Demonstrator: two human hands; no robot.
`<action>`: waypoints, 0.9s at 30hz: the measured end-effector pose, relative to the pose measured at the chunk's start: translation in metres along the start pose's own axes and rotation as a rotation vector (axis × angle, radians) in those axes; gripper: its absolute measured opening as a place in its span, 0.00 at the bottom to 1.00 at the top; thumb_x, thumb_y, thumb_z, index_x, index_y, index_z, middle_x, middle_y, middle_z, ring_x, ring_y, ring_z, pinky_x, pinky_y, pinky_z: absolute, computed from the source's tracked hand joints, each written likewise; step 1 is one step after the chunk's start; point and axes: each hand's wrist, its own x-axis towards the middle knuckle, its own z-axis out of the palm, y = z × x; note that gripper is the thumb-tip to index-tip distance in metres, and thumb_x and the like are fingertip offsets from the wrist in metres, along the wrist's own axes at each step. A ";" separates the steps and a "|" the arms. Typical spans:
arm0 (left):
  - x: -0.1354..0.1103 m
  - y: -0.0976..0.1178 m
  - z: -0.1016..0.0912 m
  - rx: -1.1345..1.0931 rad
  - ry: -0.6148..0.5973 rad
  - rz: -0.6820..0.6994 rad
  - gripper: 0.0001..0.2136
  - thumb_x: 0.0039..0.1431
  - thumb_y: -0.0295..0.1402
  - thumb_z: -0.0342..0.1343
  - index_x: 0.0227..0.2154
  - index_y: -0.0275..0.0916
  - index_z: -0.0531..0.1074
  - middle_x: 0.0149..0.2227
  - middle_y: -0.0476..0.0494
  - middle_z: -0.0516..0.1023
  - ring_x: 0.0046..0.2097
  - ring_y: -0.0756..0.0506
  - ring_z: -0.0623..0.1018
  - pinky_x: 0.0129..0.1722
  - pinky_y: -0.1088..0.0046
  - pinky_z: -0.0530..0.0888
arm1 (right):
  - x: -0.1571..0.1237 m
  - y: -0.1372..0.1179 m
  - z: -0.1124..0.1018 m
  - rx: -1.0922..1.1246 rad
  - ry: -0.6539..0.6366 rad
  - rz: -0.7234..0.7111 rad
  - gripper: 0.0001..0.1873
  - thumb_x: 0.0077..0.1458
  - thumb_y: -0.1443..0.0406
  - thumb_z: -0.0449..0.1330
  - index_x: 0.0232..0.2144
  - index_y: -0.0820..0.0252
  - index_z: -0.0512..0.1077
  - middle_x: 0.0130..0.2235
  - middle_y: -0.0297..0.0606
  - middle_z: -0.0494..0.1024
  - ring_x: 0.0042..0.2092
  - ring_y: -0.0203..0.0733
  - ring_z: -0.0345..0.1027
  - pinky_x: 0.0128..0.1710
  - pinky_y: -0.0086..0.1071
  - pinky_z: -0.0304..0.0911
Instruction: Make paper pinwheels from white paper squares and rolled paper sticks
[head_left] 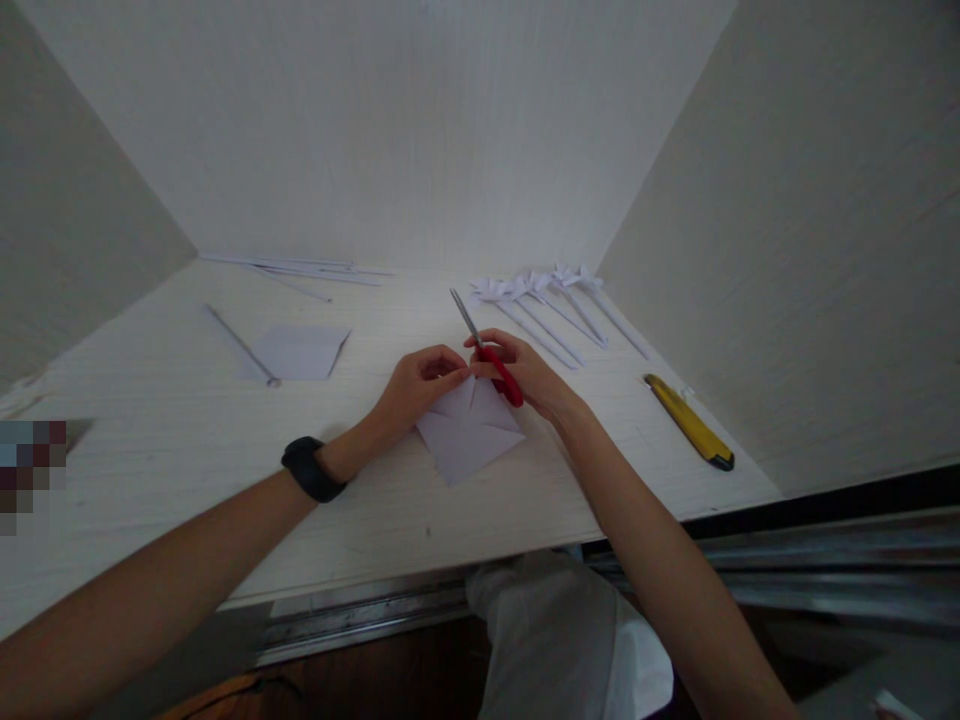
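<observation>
A white square of paper (466,445) with slits cut in from its edges lies near the front of the table. My left hand (426,385) pinches its far corner between thumb and fingers. My right hand (525,375) has red-handled scissors (501,372) tucked in it, blades pointing away to the upper left. The right fingertips meet the left ones at the same corner of the paper. Whether the right fingertips also grip the paper is hard to see.
Several paper pinwheels on sticks (559,300) lie at the back right. A yellow box cutter (690,422) is by the right wall. On the left are stacked paper sheets (304,350), a rolled paper stick (241,343) and several more sticks (300,267) along the back wall.
</observation>
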 end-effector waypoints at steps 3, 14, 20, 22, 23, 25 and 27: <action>0.000 0.000 0.000 -0.017 0.000 -0.009 0.08 0.47 0.36 0.62 0.24 0.36 0.72 0.26 0.50 0.73 0.29 0.51 0.71 0.31 0.74 0.67 | -0.001 -0.001 0.001 -0.017 0.002 -0.005 0.17 0.44 0.67 0.63 0.40 0.59 0.69 0.29 0.28 0.70 0.25 0.28 0.58 0.21 0.24 0.50; 0.001 -0.004 0.000 0.013 -0.043 -0.082 0.09 0.46 0.38 0.62 0.24 0.37 0.72 0.25 0.50 0.74 0.28 0.50 0.71 0.28 0.75 0.67 | 0.001 0.001 0.002 -0.034 0.054 -0.013 0.16 0.45 0.66 0.63 0.38 0.59 0.69 0.27 0.27 0.71 0.23 0.27 0.57 0.21 0.24 0.51; 0.001 0.002 0.000 0.022 -0.026 -0.085 0.09 0.46 0.37 0.62 0.23 0.38 0.71 0.24 0.50 0.73 0.27 0.50 0.71 0.27 0.75 0.66 | 0.002 0.002 0.001 -0.009 0.073 -0.032 0.15 0.44 0.65 0.63 0.37 0.58 0.69 0.29 0.29 0.72 0.27 0.29 0.63 0.26 0.25 0.57; 0.001 0.001 0.000 0.022 -0.030 -0.069 0.09 0.46 0.37 0.62 0.23 0.37 0.71 0.24 0.50 0.73 0.27 0.50 0.71 0.27 0.75 0.66 | 0.001 0.002 0.001 -0.030 0.050 -0.039 0.15 0.44 0.66 0.63 0.38 0.58 0.69 0.28 0.28 0.72 0.26 0.29 0.61 0.25 0.24 0.56; 0.002 0.000 0.000 0.022 -0.033 -0.063 0.09 0.46 0.37 0.62 0.23 0.37 0.71 0.24 0.50 0.73 0.27 0.51 0.70 0.27 0.75 0.66 | 0.001 0.003 0.001 -0.036 0.039 -0.041 0.16 0.44 0.67 0.63 0.38 0.58 0.69 0.28 0.27 0.71 0.25 0.28 0.60 0.24 0.24 0.54; 0.003 -0.002 -0.001 0.020 -0.032 -0.059 0.08 0.46 0.36 0.62 0.23 0.37 0.71 0.24 0.51 0.72 0.27 0.51 0.70 0.27 0.75 0.66 | 0.001 0.003 0.001 -0.034 0.032 -0.037 0.16 0.44 0.66 0.63 0.39 0.58 0.68 0.28 0.27 0.71 0.24 0.28 0.59 0.22 0.24 0.53; 0.003 -0.004 -0.001 0.006 -0.027 -0.065 0.08 0.45 0.36 0.62 0.23 0.37 0.71 0.24 0.51 0.72 0.27 0.51 0.70 0.27 0.75 0.66 | 0.001 0.003 0.000 -0.018 0.048 -0.031 0.15 0.45 0.65 0.63 0.38 0.58 0.69 0.28 0.28 0.72 0.24 0.28 0.60 0.22 0.24 0.53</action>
